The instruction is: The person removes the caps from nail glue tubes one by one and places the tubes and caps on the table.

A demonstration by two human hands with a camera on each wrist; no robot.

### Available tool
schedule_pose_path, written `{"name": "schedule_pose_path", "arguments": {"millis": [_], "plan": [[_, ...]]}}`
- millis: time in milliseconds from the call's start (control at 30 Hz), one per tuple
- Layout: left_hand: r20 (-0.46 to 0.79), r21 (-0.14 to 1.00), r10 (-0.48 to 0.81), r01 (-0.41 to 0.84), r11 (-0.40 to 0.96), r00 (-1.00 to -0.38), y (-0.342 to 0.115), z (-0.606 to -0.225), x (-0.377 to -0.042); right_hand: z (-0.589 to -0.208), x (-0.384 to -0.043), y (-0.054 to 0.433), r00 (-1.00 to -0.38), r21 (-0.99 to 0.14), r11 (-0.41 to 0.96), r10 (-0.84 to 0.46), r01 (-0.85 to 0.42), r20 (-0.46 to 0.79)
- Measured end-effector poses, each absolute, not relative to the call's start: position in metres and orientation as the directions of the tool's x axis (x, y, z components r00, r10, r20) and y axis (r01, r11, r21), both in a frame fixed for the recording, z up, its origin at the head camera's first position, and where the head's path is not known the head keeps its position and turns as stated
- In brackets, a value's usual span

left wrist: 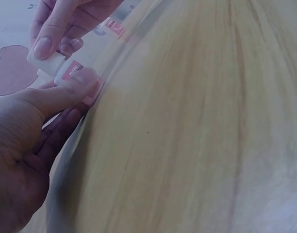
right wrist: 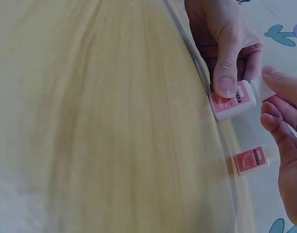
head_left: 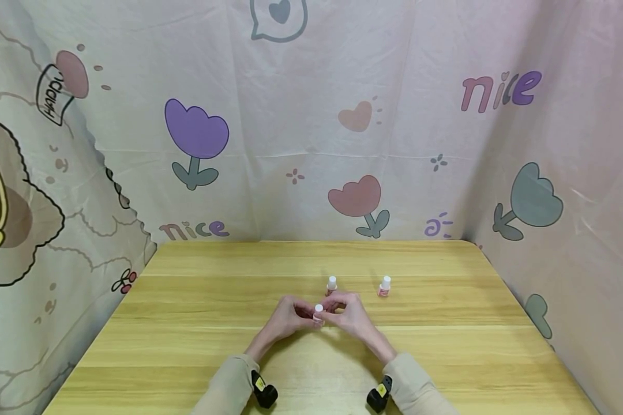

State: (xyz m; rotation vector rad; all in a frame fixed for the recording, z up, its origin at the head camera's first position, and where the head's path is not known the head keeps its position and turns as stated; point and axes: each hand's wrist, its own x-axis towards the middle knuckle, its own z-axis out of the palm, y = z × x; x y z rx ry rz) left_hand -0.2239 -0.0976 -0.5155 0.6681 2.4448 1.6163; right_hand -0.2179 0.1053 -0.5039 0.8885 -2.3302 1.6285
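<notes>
A small white bottle (head_left: pixel 318 317) with a pink label stands upright on the table between both hands. My left hand (head_left: pixel 288 317) pinches its body, the thumb lying across the label (right wrist: pixel 243 92) in the right wrist view. At the top, the right hand (head_left: pixel 349 314) holds the white cap (left wrist: pixel 47 63) between thumb and fingers. Whether the cap is loose cannot be told. Just behind the right hand is a second, similar bottle (head_left: pixel 332 283), its lower part partly hidden. A third capped bottle (head_left: pixel 385 287) stands upright farther right, apart from both hands.
The light wood-grain table (head_left: pixel 207 288) reaches back to a patterned cloth (head_left: pixel 291 127) hanging behind and at both sides. Black devices with yellow marks, one on the left wrist (head_left: pixel 264 392) and one on the right wrist (head_left: pixel 379 395), sit by the beige sleeves.
</notes>
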Motion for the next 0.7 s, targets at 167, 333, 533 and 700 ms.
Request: {"name": "schedule_pose_path", "arguments": {"millis": [167,333,533,700], "plan": [[0.132,0.899,0.437,0.294,0.325,-0.889,-0.0982,-0.5156,-0.224,-0.5055,-0.2183,0.1088,-0.791,-0.796,0.213,-0.412,-0.566,0.452],[0.141,0.895,0.436,0.302,0.327,-0.889,-0.0987,-0.5161,-0.2241,-0.5066,-0.2184,0.1102,-0.788,-0.799,0.208,-0.425,-0.564,0.446],[0.138,0.901,0.436,0.296,0.318,-0.889,-0.0983,-0.5162,-0.2237,-0.5041,-0.2176,0.1085,-0.838,-0.824,0.261,-0.381,-0.503,0.391],[0.14,0.902,0.435,0.296,0.315,-0.889,-0.0981,-0.5158,-0.2237,-0.4976,-0.2158,0.1052,-0.85,-0.811,0.311,-0.364,-0.496,0.38]]}}
